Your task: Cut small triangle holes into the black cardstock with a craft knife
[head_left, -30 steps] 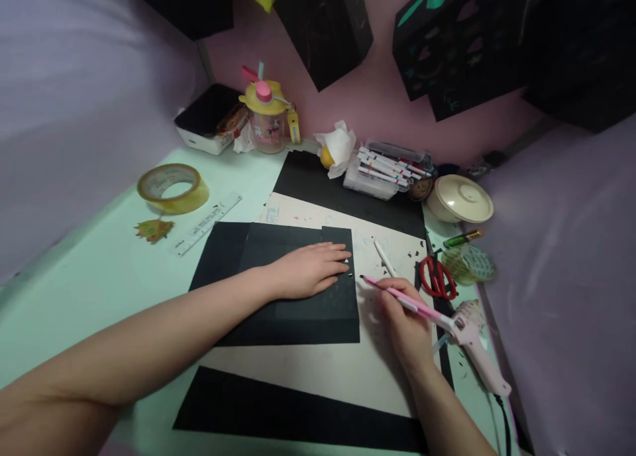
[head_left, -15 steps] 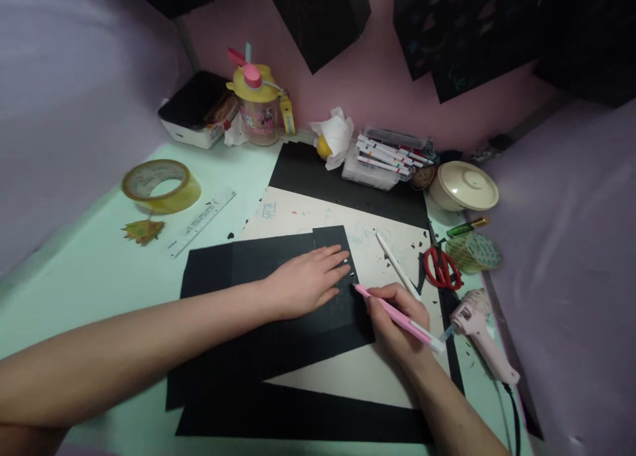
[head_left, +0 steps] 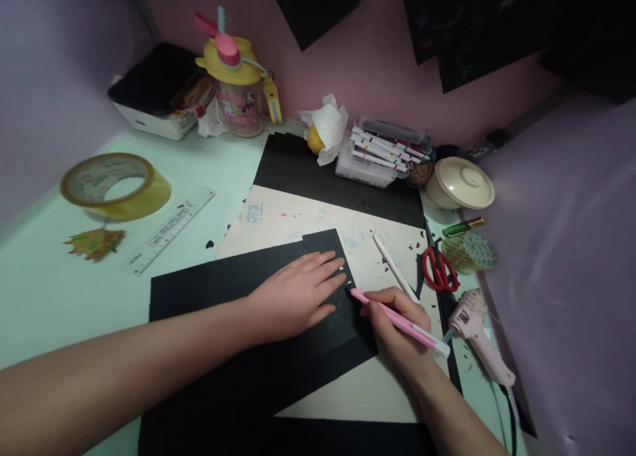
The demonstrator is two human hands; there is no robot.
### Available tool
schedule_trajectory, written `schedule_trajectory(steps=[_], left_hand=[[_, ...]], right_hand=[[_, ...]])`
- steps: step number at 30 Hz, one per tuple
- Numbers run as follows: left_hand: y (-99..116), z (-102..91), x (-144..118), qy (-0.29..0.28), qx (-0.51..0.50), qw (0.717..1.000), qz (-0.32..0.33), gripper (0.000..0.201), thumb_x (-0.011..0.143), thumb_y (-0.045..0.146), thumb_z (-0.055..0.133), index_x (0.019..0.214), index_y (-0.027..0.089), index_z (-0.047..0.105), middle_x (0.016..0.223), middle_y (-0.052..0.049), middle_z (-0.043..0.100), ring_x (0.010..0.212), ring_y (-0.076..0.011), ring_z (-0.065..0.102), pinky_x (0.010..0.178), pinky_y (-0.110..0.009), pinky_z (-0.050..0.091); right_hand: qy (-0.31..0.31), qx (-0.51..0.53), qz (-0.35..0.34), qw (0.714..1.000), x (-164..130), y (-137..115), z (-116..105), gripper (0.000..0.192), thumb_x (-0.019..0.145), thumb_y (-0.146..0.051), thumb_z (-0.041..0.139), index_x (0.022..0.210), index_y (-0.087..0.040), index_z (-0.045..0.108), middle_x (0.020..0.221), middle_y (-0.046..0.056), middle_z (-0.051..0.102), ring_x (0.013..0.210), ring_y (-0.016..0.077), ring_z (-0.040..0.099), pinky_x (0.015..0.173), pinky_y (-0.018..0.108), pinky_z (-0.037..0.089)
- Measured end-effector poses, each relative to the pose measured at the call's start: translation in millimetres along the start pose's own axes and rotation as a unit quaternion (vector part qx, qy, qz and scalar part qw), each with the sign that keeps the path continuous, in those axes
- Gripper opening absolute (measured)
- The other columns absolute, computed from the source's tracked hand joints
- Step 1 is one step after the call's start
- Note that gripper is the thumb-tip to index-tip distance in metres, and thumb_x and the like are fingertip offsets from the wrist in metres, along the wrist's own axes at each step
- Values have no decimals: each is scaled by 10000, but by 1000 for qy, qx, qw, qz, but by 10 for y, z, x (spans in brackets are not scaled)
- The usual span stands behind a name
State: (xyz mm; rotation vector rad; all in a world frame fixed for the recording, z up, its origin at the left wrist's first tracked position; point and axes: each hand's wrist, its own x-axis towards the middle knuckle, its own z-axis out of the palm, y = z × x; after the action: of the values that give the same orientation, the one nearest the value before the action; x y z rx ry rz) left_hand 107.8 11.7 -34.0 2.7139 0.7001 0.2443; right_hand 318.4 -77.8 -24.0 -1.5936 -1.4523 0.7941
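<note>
My left hand (head_left: pixel 297 293) lies flat on a black sheet of paper (head_left: pixel 218 287), fingers spread towards the right edge. Beside those fingertips, tiny pale cut-outs show in the black paper. In my right hand (head_left: pixel 400 330) is a slim pink craft knife (head_left: pixel 395 318), pinched like a pen, with its tip at the paper near the right edge. Under the black sheet lies a larger white sheet (head_left: pixel 318 393) with blue scribbles, dark paper showing around it. A white pen (head_left: pixel 395 267) rests just beyond my right hand.
On the right are red-handled scissors (head_left: pixel 439 269), a pink glue gun (head_left: pixel 481 337), a tape roll (head_left: pixel 470 252) and a lidded bowl (head_left: pixel 460 183). Markers in a case (head_left: pixel 380 154) and a bottle (head_left: pixel 238 88) stand behind. A wide tape roll (head_left: pixel 154 194) and ruler (head_left: pixel 169 230) lie left.
The view has shifted, so things on the left sit farther left and look larger. Both hands stay at nearly the same place on the black paper, the knife tip still near its right edge.
</note>
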Motion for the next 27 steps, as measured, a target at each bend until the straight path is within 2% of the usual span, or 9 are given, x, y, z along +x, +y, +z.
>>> schedule_trajectory(steps=[15, 21, 27], left_hand=[[-3, 0, -24, 23, 6, 1000, 5, 453, 945, 376, 501, 1353, 179, 501, 1485, -87, 421, 1405, -268, 324, 1139, -419, 286], [-3, 3, -21, 17, 8, 1000, 6, 447, 954, 386, 481, 1356, 193, 493, 1490, -80, 414, 1411, -256, 313, 1148, -409, 267], [-2, -7, -17, 9, 5, 1000, 3, 449, 954, 394, 481, 1360, 203, 490, 1494, -73, 409, 1415, -254, 304, 1148, -410, 263]], right_hand=[[-3, -1, 22, 1000, 15, 3, -1, 94, 840, -266, 628, 848, -204, 698, 681, 3, 718, 589, 128, 658, 549, 197, 517], [0, 7, 40, 999, 27, 7, 6, 91, 837, -271, 632, 842, -207, 697, 668, 0, 714, 560, 121, 649, 512, 184, 503], [-1, 7, 38, 999, 31, -2, 0, 90, 831, -279, 639, 836, -209, 696, 676, 1, 716, 587, 126, 661, 544, 190, 521]])
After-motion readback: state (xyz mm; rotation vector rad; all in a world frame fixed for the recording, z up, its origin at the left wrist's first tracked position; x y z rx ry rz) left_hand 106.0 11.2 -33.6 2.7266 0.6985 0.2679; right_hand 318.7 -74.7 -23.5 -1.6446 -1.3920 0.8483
